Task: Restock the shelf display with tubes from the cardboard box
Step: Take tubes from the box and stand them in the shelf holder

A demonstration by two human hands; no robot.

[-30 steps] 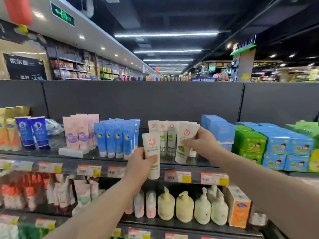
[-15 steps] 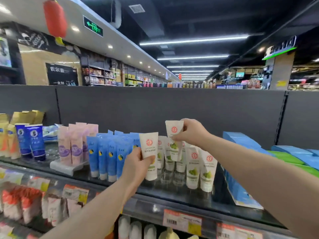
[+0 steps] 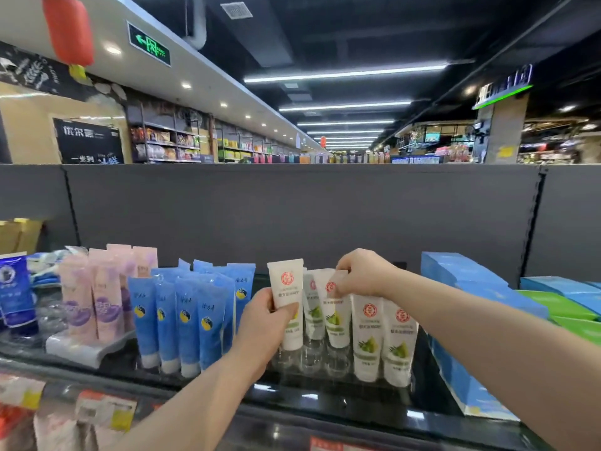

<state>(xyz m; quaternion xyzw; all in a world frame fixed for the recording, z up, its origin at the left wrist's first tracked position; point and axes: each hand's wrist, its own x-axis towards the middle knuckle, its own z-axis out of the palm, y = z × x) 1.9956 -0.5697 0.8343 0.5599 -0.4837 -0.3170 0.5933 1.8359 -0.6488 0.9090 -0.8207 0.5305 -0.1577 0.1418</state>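
My left hand (image 3: 263, 323) grips a white tube (image 3: 287, 297) with a red seal, held upright in front of the shelf's white row. My right hand (image 3: 364, 273) pinches the top edge of another white tube (image 3: 335, 317) that stands in the row, cap down. Two more white tubes (image 3: 383, 336) with green leaf prints stand to the right of it, on the dark glass shelf (image 3: 325, 398). The cardboard box is out of view.
Blue tubes (image 3: 188, 320) stand left of the white row, then pink tubes (image 3: 97, 297) on a white tray. Blue boxes (image 3: 461, 288) and green boxes (image 3: 559, 307) fill the shelf's right side. A grey back panel (image 3: 292, 216) rises behind. Price tags line the shelf edge.
The view has moved closer and tilted up. My right hand has lowered its tube into the white row. My left hand still holds its tube in about the same place.
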